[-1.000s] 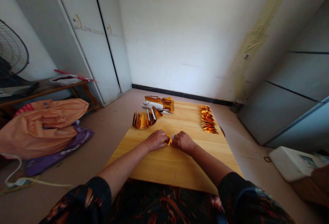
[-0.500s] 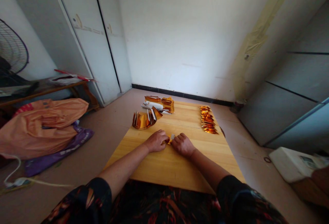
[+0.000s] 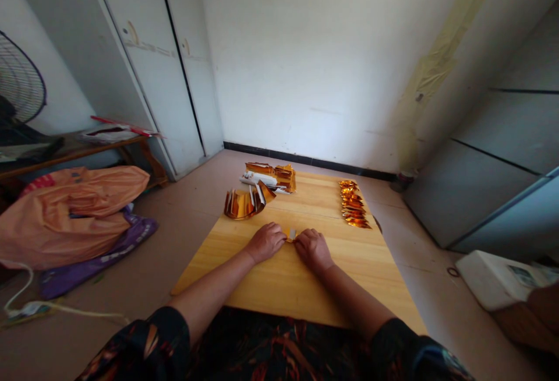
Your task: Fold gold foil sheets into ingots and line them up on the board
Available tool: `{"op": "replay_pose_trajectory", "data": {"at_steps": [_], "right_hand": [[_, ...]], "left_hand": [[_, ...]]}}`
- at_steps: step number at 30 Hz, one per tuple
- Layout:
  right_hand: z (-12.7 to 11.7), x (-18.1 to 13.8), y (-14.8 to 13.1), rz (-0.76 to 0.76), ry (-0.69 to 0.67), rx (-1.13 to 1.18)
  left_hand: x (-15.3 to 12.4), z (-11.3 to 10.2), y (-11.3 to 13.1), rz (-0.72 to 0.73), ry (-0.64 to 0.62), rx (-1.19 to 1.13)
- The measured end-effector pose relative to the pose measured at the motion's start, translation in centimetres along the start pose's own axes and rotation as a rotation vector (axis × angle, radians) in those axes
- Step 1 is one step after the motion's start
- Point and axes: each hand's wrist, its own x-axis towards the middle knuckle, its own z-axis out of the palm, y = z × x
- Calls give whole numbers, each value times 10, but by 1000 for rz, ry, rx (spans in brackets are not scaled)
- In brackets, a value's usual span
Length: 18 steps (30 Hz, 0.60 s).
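Small gold foil piece, seemingly folded, on table.

Home room: wardrobe, fan

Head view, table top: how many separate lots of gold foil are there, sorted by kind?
Curled fan of gold sheets: 1
Stack of gold sheets: 1
Row of folded gold pieces: 1
Small foil piece pinched between left hand and right hand: 1
Total: 4 lots
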Motion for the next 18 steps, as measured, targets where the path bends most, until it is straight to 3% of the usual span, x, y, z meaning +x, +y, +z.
{"op": "replay_pose_trajectory", "data": {"at_steps": [9, 18], "right_hand": [[-2, 5, -10, 256, -118, -31], [-13, 19, -12, 371, -279, -75]], "left_hand": [[15, -2, 4, -302, -42, -98], [17, 5, 3, -361, -22, -150]]}}
